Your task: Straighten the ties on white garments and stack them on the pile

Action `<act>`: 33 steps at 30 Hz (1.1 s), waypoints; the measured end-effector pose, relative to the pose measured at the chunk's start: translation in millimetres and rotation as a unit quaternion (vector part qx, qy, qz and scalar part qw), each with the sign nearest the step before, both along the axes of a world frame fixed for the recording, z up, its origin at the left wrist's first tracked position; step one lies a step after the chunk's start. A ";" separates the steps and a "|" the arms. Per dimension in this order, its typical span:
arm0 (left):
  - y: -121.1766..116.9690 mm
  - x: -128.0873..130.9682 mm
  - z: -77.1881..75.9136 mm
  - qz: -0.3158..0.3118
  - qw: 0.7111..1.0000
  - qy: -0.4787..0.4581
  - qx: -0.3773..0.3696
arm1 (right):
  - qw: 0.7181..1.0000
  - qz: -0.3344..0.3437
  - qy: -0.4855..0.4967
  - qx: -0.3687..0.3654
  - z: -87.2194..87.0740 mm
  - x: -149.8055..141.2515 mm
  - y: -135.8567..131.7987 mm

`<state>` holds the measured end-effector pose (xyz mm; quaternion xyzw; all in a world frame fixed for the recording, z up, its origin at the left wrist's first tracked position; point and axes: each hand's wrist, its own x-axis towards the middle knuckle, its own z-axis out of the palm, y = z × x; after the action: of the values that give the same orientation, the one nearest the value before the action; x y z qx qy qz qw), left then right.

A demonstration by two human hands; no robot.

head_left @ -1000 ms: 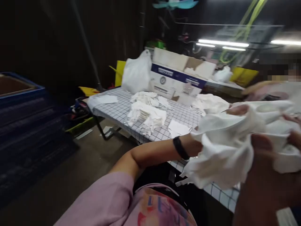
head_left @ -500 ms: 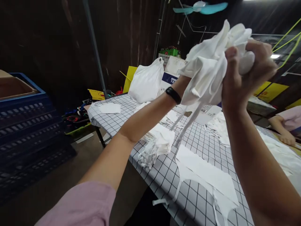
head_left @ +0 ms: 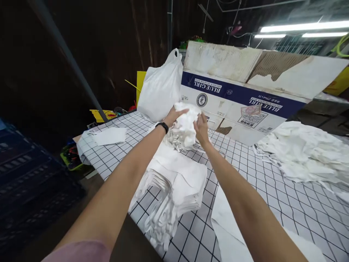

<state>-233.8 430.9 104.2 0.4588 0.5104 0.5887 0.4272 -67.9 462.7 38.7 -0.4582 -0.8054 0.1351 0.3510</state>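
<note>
You have the white cloth bundle (head_left: 188,118) down from mid-air, behind the folded stack (head_left: 188,176), so carrying seems to yield to placing; your left hand (head_left: 173,115) clasps it, your right hand (head_left: 202,129) curls alongside, its grip unclear.

Two hands (head_left: 173,116) — one wristband (head_left: 163,126), one white bag (head_left: 161,89), one carton (head_left: 237,94) — three lit tubes (head_left: 302,27).

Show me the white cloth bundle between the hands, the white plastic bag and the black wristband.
White cloth bundle (head_left: 188,125): head view, middle.
White plastic bag (head_left: 160,91): head view, bulging front.
Black wristband (head_left: 163,126): head view, band's outer face.
</note>
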 end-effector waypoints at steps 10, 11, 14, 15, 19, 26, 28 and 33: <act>-6.5 -32.6 -61.2 0.007 0.907 0.391 -0.154 | 0.988 0.017 -0.094 -0.125 -40.1 52.4 -18.4; -9.7 -29.7 -57.1 0.011 0.899 0.409 -0.154 | 0.988 0.020 -0.093 -0.119 -30.2 64.0 -24.2; -26.1 -17.4 -49.1 0.033 0.874 0.460 -0.152 | 0.990 0.012 -0.086 -0.112 -2.6 106.3 -55.8; -33.6 -11.7 -48.1 0.043 0.863 0.483 -0.142 | 0.990 0.003 -0.081 -0.113 5.4 122.3 -70.9; -75.1 25.1 -44.7 0.006 0.824 0.565 -0.031 | 0.994 -0.022 0.001 -0.110 34.6 186.1 -145.5; -208.1 134.1 -42.5 -0.248 0.814 0.504 0.152 | 0.978 -0.108 0.102 -0.144 47.7 267.5 -287.6; -242.1 158.6 -56.8 -0.295 0.814 0.472 0.167 | 0.970 -0.133 0.112 -0.168 35.2 281.8 -325.1; -298.2 189.8 -109.7 -0.280 0.853 0.412 0.154 | 0.945 -0.206 0.114 -0.229 -13.3 298.1 -402.0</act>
<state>-44.1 132.7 -5.5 0.8429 0.3923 0.2718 0.2484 230.2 60.6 25.3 -0.6637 -0.5954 0.2917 0.3463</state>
